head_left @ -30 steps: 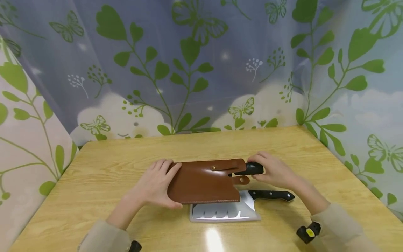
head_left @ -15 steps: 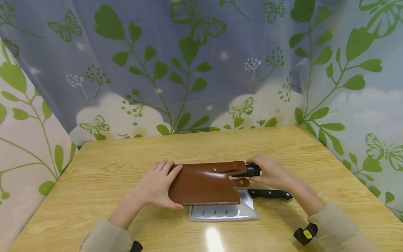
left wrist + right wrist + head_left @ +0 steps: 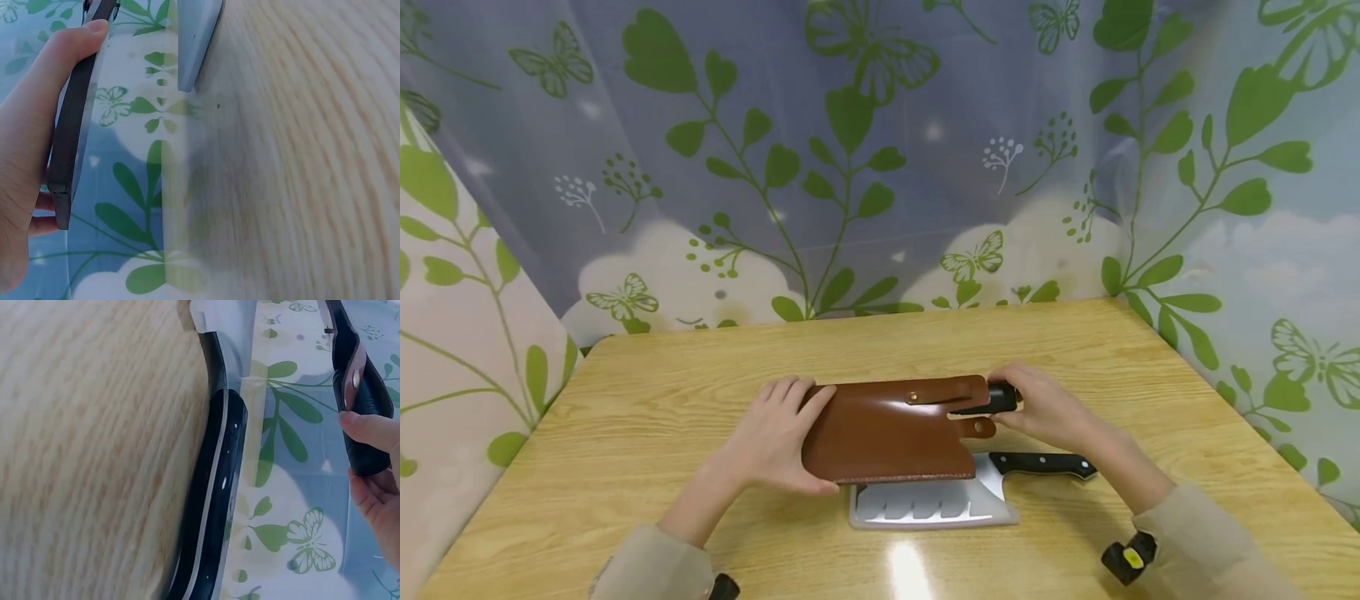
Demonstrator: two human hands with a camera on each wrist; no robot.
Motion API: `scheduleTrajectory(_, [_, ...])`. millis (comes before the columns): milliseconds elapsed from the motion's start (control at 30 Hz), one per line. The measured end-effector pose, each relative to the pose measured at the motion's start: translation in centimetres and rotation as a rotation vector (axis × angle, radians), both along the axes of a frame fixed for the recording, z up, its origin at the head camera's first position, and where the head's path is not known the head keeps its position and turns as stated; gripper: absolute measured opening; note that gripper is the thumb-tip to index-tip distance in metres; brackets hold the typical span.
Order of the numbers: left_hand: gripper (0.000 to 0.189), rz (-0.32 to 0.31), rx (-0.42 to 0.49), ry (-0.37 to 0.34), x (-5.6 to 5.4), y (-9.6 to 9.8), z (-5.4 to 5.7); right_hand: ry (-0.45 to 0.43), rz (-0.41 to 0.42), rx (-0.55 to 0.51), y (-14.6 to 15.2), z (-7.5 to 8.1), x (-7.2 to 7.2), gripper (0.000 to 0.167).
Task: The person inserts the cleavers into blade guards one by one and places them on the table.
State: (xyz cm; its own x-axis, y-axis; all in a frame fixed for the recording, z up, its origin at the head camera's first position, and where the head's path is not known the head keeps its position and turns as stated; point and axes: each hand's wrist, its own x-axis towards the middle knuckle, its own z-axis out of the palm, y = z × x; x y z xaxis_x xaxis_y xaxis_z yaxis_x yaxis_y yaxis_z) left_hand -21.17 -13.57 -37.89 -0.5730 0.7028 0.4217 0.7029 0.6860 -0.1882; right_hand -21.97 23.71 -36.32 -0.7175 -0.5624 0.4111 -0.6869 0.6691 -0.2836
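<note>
A brown leather knife sheath (image 3: 880, 437) with a snap strap is held up off the table, a knife's black handle (image 3: 1001, 398) sticking out of its right end. My left hand (image 3: 778, 437) grips the sheath's left end, thumb along the near side and fingers over the far side. With thumb and fingers, my right hand (image 3: 1041, 408) holds the black handle; the right wrist view shows the handle (image 3: 365, 431) between them. The blade is hidden inside the sheath. Below and nearer lies a second cleaver (image 3: 1045, 464), its blade in a pale translucent guard (image 3: 936, 517), partly covered by the sheath.
The light wood table (image 3: 662, 400) spans the lower view, with its far edge against a patterned curtain (image 3: 880, 208). Black wrist cameras (image 3: 1129, 557) are strapped by the sleeves.
The sheath and its handle dipped slightly, then rose a little again, staying nearly in place. Both hands keep their hold. The cleaver on the table has not moved.
</note>
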Motion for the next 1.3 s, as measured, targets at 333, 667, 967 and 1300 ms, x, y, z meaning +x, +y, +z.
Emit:
scheduleTrajectory(333, [0.113,0.024,-0.045,0.015,-0.6,1.1,0.2,-0.07,0.052,-0.027,1.6,0.1,-0.4,0.04])
scheduleTrajectory(667, [0.114,0.057,-0.094,-0.038,-2.8,4.4,0.2,-0.008,-0.019,-0.016,4.0,-0.1,-2.0,0.038])
scheduleTrajectory(967, [0.116,0.125,-0.195,-0.126,-5.0,7.4,-0.2,0.119,-0.055,0.065,5.9,-0.8,-4.2,0.037])
scheduleTrajectory(1300, [0.117,0.177,-0.254,-0.212,-6.9,9.4,-0.3,0.061,-0.102,0.1,7.1,-0.7,-5.7,0.037])
